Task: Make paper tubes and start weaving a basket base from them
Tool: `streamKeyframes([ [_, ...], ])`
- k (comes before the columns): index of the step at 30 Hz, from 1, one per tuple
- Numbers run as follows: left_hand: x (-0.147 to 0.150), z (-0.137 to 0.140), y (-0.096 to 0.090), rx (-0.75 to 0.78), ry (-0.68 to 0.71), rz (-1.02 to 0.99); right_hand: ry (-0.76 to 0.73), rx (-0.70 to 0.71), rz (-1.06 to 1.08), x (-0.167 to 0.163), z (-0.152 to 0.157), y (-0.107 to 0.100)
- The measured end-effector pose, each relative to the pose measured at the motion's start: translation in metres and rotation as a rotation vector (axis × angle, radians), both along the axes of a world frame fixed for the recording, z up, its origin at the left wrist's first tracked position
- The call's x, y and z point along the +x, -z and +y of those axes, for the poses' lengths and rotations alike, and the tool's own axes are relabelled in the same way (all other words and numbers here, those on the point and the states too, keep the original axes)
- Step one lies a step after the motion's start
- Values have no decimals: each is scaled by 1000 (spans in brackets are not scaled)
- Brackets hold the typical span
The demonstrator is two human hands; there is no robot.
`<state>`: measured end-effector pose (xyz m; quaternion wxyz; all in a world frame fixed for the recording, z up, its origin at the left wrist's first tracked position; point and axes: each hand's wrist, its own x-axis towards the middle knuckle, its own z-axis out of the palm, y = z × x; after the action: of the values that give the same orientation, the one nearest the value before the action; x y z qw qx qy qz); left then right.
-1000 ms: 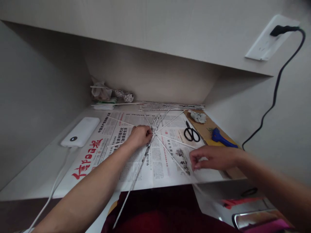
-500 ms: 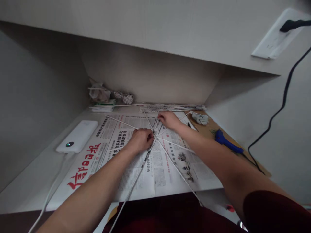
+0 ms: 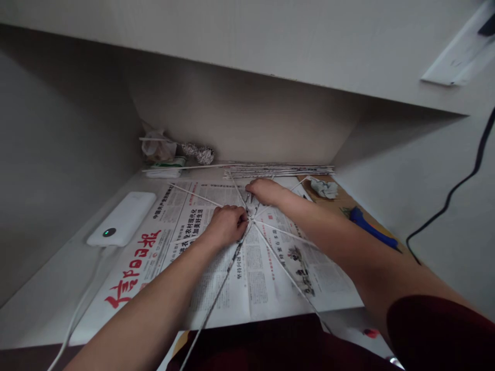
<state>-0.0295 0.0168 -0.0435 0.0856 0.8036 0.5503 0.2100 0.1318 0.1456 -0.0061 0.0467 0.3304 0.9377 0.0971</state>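
Observation:
Thin rolled-newspaper sticks cross at a centre and fan out like spokes over a spread newspaper. My left hand is closed in a pinch at the left of that crossing, pressed close to the sticks. Just beyond the centre, my right hand has its fingers closed on a short, dark-printed paper strip. The strip runs from the fingertips down toward the crossing. Two of the spokes reach past the front edge toward my body. My fingers hide part of the crossing.
A white power bank with a cable lies left. Behind are a bundle of paper sticks, a plastic bag and a speckled ornament. At right, a blue glue gun and crumpled paper rest on cardboard.
My right hand has shifted slightly left, with its fingertips above the crossing. My left hand stays at the centre. The view has turned a little, pushing the wall socket toward the right edge.

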Motion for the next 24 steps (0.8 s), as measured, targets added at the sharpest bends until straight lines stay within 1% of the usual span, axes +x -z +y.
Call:
streamKeyframes([
  [8, 1, 0, 2, 7, -8, 25, 148, -25, 118, 2, 12, 3],
  [11, 0, 1, 1, 8, 1, 15, 208, 24, 206, 12, 14, -5],
  [13, -1, 1, 2, 6, 10, 12, 284, 63, 298, 27, 14, -17],
  [14, -1, 1, 2, 4, 13, 11, 350, 64, 367, 37, 14, -24],
  [16, -1, 1, 2, 3, 11, 8, 502, 26, 445, 62, 12, -39],
  [18, -1, 1, 3, 2, 12, 1, 642, -59, 414, 87, 9, -52],
  [20, -1, 1, 3, 0, 18, -5, 765, -138, 329, 108, 4, -60],
  [22, -1, 2, 3, -1, 24, -8, 858, -181, 251, 123, -1, -63],
  [24, -2, 2, 3, -2, 27, -10, 915, -199, 198, 131, -5, -60],
])
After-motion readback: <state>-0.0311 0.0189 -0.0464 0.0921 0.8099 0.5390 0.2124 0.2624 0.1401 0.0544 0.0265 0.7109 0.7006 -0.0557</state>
